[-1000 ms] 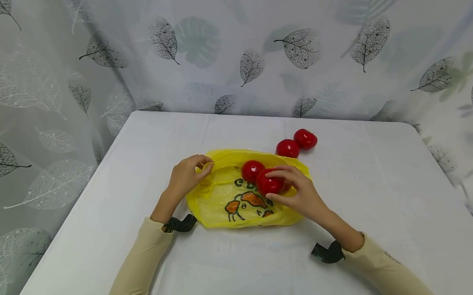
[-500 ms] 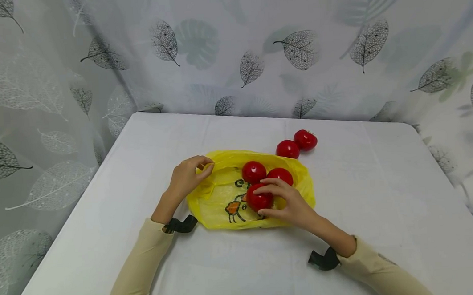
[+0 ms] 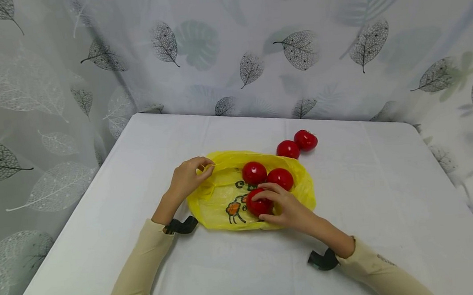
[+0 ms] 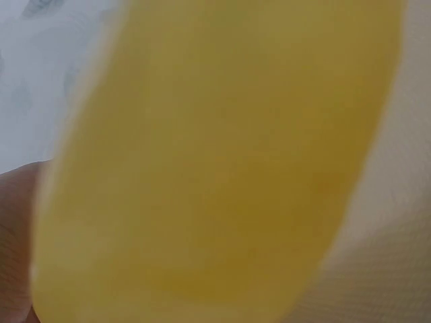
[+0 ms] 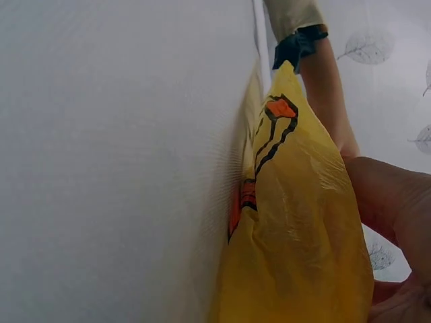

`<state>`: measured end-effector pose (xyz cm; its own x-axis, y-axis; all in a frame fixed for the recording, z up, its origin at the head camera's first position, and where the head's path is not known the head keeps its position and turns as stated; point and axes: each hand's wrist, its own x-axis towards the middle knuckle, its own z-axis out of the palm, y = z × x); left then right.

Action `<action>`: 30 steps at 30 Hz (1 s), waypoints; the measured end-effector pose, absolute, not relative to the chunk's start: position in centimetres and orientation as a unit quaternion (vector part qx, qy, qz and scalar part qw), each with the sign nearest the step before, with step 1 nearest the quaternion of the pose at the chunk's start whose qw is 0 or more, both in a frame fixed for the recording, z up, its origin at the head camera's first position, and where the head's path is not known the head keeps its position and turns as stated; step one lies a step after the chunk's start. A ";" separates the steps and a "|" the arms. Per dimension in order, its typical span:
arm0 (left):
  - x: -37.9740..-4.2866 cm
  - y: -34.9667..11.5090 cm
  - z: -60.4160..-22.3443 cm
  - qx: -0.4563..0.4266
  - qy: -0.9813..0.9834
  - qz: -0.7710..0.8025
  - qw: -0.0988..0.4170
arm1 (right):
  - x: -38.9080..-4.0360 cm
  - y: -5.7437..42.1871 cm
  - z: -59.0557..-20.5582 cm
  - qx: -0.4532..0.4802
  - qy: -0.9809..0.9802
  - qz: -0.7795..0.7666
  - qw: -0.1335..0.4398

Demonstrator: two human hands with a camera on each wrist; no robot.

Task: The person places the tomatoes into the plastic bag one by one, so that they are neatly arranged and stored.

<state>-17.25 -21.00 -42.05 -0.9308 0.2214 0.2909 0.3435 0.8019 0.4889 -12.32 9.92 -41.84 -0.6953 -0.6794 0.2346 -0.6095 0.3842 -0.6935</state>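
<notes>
Tomatoes, glossy, round, in crinkled plastic bag

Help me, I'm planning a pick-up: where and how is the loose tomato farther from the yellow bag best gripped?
Probably around its widest part, coming from above and the right. The farther loose tomato is round and glossy, so gripping opposite sides should hold best. The nearer loose tomato crowds its left side; nothing stands against its right.
</notes>
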 end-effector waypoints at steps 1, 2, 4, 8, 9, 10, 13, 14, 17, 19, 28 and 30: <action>-17.2 -21.0 -42.1 -0.150 -0.943 -0.277 0.110 | -12.3 9.9 -41.8 -0.387 0.831 -0.397 0.047; -17.2 -21.0 -42.1 -0.150 -0.943 -0.277 0.110 | -12.4 9.9 -41.7 -0.386 0.831 -0.397 0.051; -17.2 -21.1 -42.1 -0.152 -0.943 -0.276 0.111 | -12.4 9.9 -41.5 -0.381 0.832 -0.398 0.058; -17.3 -21.1 -42.0 -0.154 -0.942 -0.276 0.113 | -12.6 10.0 -41.2 -0.371 0.837 -0.396 0.070; -17.3 -21.1 -42.0 -0.155 -0.942 -0.276 0.113 | -12.7 10.0 -41.1 -0.369 0.838 -0.394 0.074; -17.3 -21.1 -42.0 -0.155 -0.942 -0.276 0.114 | -12.7 10.1 -41.1 -0.369 0.840 -0.391 0.076; -17.3 -21.1 -42.0 -0.156 -0.941 -0.278 0.113 | -13.0 10.3 -40.8 -0.368 0.841 -0.387 0.079; -17.3 -21.1 -42.1 -0.156 -0.941 -0.278 0.112 | -13.1 10.4 -40.7 -0.368 0.841 -0.389 0.079; -17.3 -21.2 -42.1 -0.155 -0.941 -0.280 0.109 | -13.6 10.6 -40.5 -0.365 0.835 -0.404 0.081; -17.3 -21.2 -42.1 -0.155 -0.941 -0.281 0.108 | -13.8 10.8 -40.4 -0.361 0.833 -0.411 0.083; -17.4 -21.2 -42.2 -0.154 -0.942 -0.280 0.107 | -14.7 11.8 -39.7 -0.345 0.833 -0.424 0.078; -17.4 -21.2 -42.2 -0.154 -0.942 -0.279 0.107 | -15.0 12.2 -39.5 -0.341 0.833 -0.430 0.076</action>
